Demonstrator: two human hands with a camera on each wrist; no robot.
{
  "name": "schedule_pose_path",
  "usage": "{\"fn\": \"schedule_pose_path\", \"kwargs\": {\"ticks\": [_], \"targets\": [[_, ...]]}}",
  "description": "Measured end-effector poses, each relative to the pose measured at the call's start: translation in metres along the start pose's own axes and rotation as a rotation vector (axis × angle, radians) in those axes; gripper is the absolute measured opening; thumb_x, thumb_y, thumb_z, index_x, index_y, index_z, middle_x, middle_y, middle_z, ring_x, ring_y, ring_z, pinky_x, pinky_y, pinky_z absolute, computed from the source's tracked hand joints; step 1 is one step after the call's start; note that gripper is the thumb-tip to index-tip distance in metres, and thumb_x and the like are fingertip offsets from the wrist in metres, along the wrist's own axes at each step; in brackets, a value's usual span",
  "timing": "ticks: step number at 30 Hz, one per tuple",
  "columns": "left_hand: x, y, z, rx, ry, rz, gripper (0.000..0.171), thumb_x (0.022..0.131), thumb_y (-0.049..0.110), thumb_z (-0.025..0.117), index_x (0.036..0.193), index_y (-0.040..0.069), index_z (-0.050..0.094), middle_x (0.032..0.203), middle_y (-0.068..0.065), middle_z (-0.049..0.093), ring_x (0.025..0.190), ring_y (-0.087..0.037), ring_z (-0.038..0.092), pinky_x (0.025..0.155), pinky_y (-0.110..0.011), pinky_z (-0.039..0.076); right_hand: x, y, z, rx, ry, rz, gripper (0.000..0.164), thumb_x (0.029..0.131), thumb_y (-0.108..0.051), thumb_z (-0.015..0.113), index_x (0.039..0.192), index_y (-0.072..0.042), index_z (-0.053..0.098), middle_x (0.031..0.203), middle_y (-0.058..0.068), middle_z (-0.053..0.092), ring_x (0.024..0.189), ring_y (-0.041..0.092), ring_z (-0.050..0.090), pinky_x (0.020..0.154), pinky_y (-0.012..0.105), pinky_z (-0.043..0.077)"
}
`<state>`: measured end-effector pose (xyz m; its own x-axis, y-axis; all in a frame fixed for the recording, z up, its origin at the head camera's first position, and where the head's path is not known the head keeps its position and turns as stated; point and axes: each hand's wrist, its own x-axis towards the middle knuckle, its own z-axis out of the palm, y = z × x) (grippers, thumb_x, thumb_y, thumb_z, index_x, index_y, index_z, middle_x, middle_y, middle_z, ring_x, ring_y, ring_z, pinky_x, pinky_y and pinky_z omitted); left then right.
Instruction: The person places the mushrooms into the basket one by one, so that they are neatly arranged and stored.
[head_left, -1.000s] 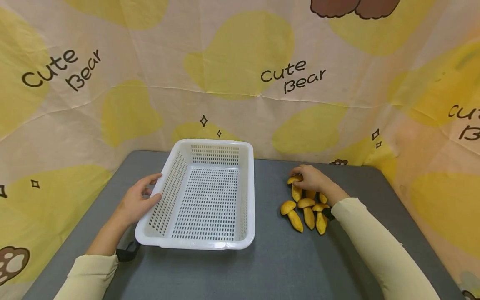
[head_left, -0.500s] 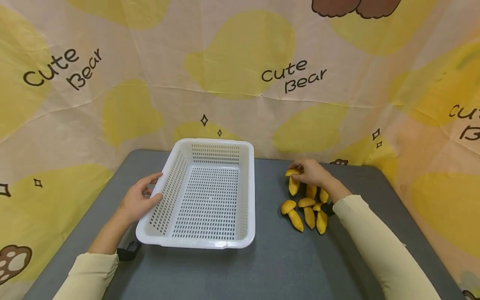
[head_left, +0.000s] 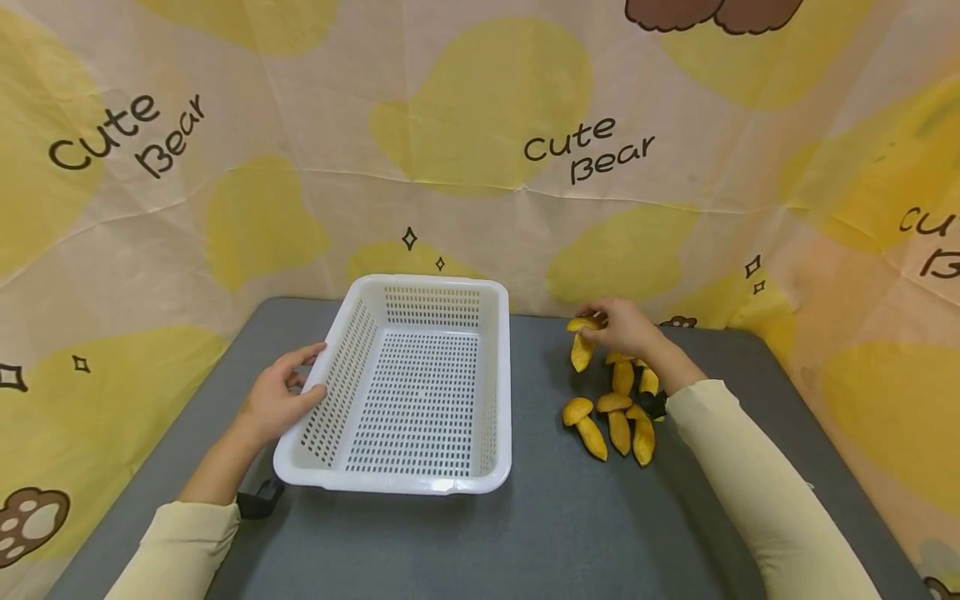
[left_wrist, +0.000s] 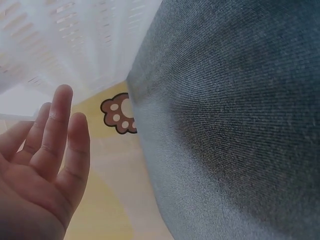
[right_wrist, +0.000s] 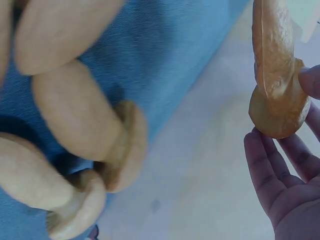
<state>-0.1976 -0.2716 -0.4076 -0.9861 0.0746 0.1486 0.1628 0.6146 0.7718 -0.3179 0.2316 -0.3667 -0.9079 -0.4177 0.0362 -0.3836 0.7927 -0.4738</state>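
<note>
My right hand pinches a yellow-brown mushroom by its cap, thumb on one side and fingers on the other. The stem hangs down toward me in the head view; in the right wrist view this held mushroom appears apart from the others. A white perforated plastic basket stands left of the middle with nothing in it. Against its left rim rests my left hand, thumb and index finger touching the edge. Loosely extended fingers show beside the basket wall in the left wrist view.
Several more mushrooms lie on the grey table right of the basket, including a front-row mushroom and one behind, a back-row mushroom partly beneath my right wrist. A printed cloth hangs closely behind and at both sides.
My right hand has lifted the mushroom up and slightly left, away from the other mushrooms and toward the back of the table. The left hand and basket hold their place.
</note>
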Motion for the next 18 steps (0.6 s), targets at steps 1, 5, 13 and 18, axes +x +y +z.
{"fn": "schedule_pose_path", "kwargs": {"ticks": [1, 5, 13, 18], "targets": [[0.000, 0.000, 0.000, 0.002, 0.000, -0.002, 0.063, 0.085, 0.003, 0.058, 0.145, 0.002, 0.039, 0.129, -0.026, 0.047, 0.066, -0.007, 0.063, 0.052, -0.025, 0.055, 0.001, -0.001, -0.001, 0.004, 0.010, -0.006, 0.032, 0.091, -0.021, 0.064, 0.121, -0.008, 0.064, 0.120, 0.015, 0.063, 0.107, 0.033, 0.059, 0.090, 0.049, 0.051], [-0.001, 0.001, 0.000, 0.008, 0.001, -0.007, 0.064, 0.084, 0.003, 0.058, 0.145, 0.002, 0.039, 0.129, -0.026, 0.047, 0.066, -0.009, 0.063, 0.052, -0.025, 0.055, 0.003, -0.010, -0.006, 0.031, 0.046, -0.015, 0.033, 0.090, -0.020, 0.065, 0.121, -0.008, 0.065, 0.120, 0.015, 0.064, 0.106, 0.033, 0.059, 0.090, 0.049, 0.051], [-0.001, 0.000, 0.001, -0.013, 0.004, -0.001, 0.064, 0.084, 0.003, 0.059, 0.145, 0.003, 0.039, 0.129, -0.025, 0.047, 0.065, -0.005, 0.062, 0.052, -0.025, 0.055, 0.008, -0.030, -0.011, 0.068, 0.090, -0.028, 0.033, 0.089, -0.021, 0.067, 0.119, -0.010, 0.066, 0.115, 0.012, 0.066, 0.104, 0.032, 0.060, 0.086, 0.046, 0.053], [-0.001, 0.000, 0.000, -0.019, -0.003, -0.010, 0.066, 0.084, 0.003, 0.059, 0.146, 0.004, 0.038, 0.131, -0.025, 0.046, 0.065, -0.005, 0.063, 0.052, -0.026, 0.055, 0.016, -0.043, -0.010, 0.093, 0.120, -0.063, 0.033, 0.087, -0.020, 0.068, 0.117, -0.009, 0.067, 0.114, 0.012, 0.066, 0.103, 0.031, 0.061, 0.084, 0.044, 0.054]]}}
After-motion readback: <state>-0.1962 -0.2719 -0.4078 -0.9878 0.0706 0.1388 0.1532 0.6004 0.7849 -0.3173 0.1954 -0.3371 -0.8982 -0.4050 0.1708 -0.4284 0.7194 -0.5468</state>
